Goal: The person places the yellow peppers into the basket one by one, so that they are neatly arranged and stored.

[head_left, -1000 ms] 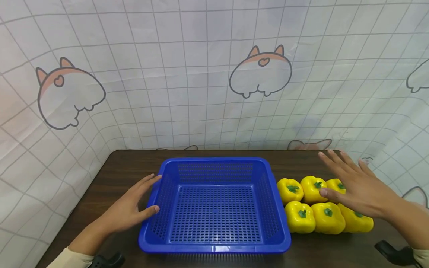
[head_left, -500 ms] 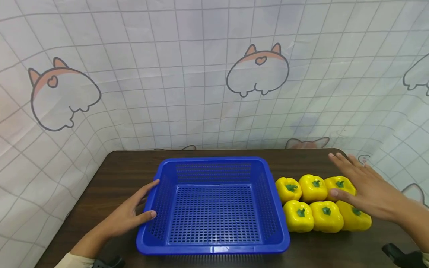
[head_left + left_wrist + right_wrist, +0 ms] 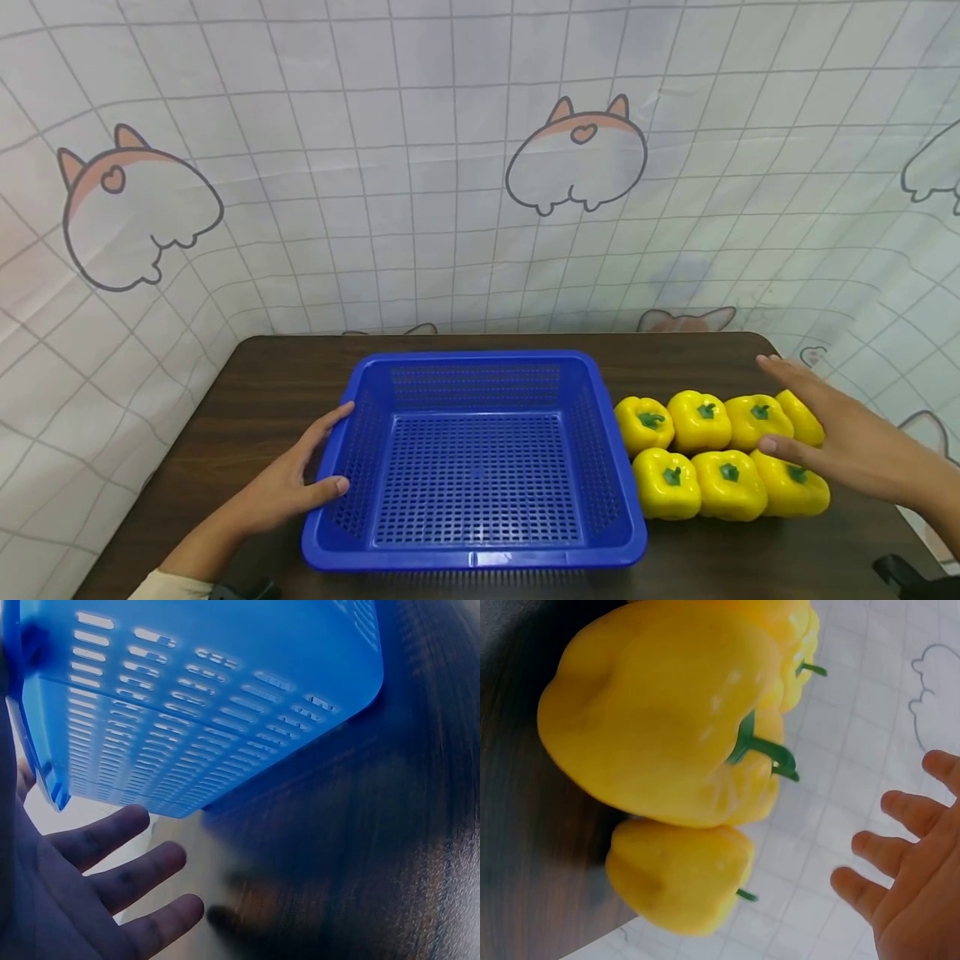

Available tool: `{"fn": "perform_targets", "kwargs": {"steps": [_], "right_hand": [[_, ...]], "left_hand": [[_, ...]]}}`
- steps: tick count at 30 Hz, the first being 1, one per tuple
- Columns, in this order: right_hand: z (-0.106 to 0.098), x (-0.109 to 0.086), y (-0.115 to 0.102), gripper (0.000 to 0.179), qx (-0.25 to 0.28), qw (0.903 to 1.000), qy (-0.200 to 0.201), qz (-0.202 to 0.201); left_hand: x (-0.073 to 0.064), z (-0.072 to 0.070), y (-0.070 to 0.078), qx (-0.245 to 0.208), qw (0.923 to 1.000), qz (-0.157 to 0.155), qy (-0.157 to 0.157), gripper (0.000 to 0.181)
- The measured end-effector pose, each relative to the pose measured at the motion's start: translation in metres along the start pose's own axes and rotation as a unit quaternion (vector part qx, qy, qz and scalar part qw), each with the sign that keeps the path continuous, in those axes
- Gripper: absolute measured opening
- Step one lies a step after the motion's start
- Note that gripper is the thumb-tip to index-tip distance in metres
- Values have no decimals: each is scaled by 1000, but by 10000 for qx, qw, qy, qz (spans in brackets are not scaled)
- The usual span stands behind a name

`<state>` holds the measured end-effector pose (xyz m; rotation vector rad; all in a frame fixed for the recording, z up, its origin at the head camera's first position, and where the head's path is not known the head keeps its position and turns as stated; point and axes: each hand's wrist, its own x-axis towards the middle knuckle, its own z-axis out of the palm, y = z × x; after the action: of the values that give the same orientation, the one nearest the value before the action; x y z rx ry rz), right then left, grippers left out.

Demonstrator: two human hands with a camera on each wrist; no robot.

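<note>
Peppers (image 3: 730, 486), yellow with green stems, lie just left of the right hand (image 3: 855, 442) in two close rows — seven show, one partly hidden behind that hand. Packed side by side, they probably brace one another against rolling. The right hand is spread, thumb well away from the fingers, holding nothing; its wrist view shows the fingertips apart from them. Blue basket (image 3: 408, 557) stands upright between the hands, just right of the left hand (image 3: 281, 492). Left thumb and forefinger reach its near rim, spread rather than wrapped — firm contact cannot be told. Such placement would suit steadying that side. Beneath both hands: dark wood-grain table (image 3: 255, 392), a flat seat for the basket. Beyond them: grid-patterned sheet (image 3: 420, 208), likely a backdrop.
</note>
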<state>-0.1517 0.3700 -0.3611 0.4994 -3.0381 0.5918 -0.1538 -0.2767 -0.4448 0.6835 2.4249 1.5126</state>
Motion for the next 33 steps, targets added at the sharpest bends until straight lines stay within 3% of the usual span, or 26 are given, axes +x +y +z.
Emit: {"fn": "perform_targets", "kwargs": {"steps": [5,9,21,26,33], "right_hand": [[-2,-7,8,92,-354,9986,-69,381],[-1,-12,15,91,-348,9978,-34,570],[3,-24,30,75,-312,9980,69,553],[8,-29,37,72,-246,9975,-140,652],[12,-33,46,80,-44,9932,-668,958]], "left_hand": [[1,1,-2,-206,9997,87,-18,83],[2,1,-3,-154,9998,110,30,83],[1,1,-5,-60,9998,193,69,84],[1,2,-6,-95,9998,175,88,84],[3,2,-8,58,9997,190,116,83]]}}
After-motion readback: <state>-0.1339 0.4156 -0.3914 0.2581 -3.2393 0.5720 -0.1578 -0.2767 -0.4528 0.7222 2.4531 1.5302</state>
